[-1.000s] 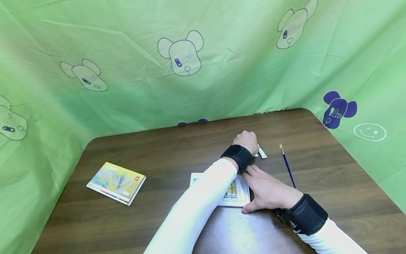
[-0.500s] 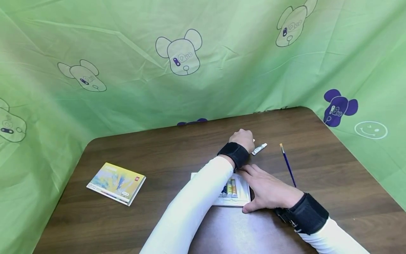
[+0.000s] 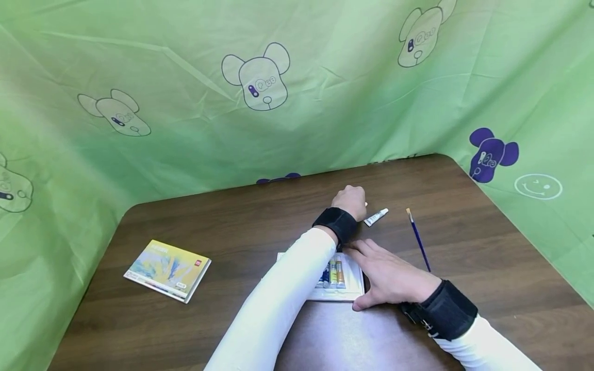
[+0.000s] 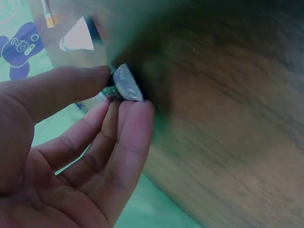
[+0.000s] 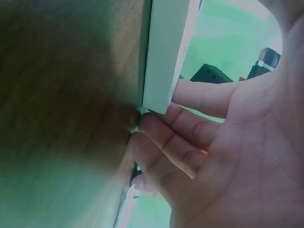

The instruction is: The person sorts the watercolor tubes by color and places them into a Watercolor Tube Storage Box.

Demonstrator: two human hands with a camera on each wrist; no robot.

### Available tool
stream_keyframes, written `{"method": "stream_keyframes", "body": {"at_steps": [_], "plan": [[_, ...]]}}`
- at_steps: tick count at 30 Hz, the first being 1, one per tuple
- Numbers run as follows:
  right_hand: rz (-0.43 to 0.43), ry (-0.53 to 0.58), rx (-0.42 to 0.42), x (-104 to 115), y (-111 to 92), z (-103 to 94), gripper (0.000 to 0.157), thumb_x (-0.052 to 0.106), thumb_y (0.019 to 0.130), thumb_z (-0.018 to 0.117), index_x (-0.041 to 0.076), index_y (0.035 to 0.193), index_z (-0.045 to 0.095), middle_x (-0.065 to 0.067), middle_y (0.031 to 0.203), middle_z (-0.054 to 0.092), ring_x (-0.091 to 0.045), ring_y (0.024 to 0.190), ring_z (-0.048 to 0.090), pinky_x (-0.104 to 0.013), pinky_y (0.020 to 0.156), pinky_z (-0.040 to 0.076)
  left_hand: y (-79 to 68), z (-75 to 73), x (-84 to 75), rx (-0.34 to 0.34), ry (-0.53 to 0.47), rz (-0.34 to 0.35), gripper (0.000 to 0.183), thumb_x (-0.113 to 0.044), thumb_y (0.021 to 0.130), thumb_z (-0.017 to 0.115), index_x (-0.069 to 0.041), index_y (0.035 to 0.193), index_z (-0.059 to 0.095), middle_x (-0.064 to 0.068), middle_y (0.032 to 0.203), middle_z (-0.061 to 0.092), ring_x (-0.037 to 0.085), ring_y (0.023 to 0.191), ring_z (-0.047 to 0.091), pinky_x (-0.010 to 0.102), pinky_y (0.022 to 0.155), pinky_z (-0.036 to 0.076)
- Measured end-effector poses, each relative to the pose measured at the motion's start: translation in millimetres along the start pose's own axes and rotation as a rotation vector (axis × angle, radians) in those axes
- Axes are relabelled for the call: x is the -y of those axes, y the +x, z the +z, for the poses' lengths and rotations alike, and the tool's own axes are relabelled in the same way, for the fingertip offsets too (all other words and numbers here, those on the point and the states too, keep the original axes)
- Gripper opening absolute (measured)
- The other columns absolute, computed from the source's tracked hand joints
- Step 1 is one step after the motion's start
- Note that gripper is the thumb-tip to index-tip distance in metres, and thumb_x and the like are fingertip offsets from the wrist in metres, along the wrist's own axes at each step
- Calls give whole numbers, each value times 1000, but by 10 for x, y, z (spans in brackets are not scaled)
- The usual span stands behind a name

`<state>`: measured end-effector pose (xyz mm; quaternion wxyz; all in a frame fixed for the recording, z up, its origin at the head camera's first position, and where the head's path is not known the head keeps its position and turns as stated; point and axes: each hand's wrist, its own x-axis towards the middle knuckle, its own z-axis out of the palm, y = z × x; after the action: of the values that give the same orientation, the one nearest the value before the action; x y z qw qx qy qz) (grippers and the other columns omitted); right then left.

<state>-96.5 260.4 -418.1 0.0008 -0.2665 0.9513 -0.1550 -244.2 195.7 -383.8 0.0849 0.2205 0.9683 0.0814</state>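
My left hand (image 3: 349, 202) reaches across beyond the paint tray, low over the table. In the left wrist view its thumb and fingertips pinch a small paint tube (image 4: 127, 84) by its flat silvery crimped end. A second, white paint tube (image 3: 376, 217) lies on the table just right of that hand. The white tray (image 3: 339, 294) holds several coloured paint tubes (image 3: 334, 273), and my left sleeve hides its left part. My right hand (image 3: 392, 273) holds the tray's right end, thumb at the near corner and fingers at the far one. The right wrist view shows fingertips against the tray's side (image 5: 168, 52).
A blue-handled paintbrush (image 3: 418, 239) lies to the right of the second tube. On the left side of the wooden table (image 3: 241, 221) is a flat yellow and blue box (image 3: 168, 270). A green printed cloth (image 3: 195, 129) hangs behind the table.
My left hand has drawn slightly left, away from the white tube, which has swung round and now lies slanting, cap end farther away. The right hand stays at the tray.
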Motion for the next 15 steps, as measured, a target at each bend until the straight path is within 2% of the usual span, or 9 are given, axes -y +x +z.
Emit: {"method": "stream_keyframes", "body": {"at_steps": [7,15], "plan": [[17,3,15,10,5,-9,107,60,52,78,2,137,47,-2,132,47,-18,119,41,-36,100,39,0,-11,125,25,5,30,10,-25,82,63,-17,88,66,0,100,66,18,85,63,32,67,50],[25,6,14,14,-2,-13,105,61,53,78,1,134,49,-2,127,49,-17,116,42,-36,99,40,-71,-18,277,39,-18,56,14,-25,78,68,-15,74,60,-1,83,61,17,75,59,30,61,48]]}}
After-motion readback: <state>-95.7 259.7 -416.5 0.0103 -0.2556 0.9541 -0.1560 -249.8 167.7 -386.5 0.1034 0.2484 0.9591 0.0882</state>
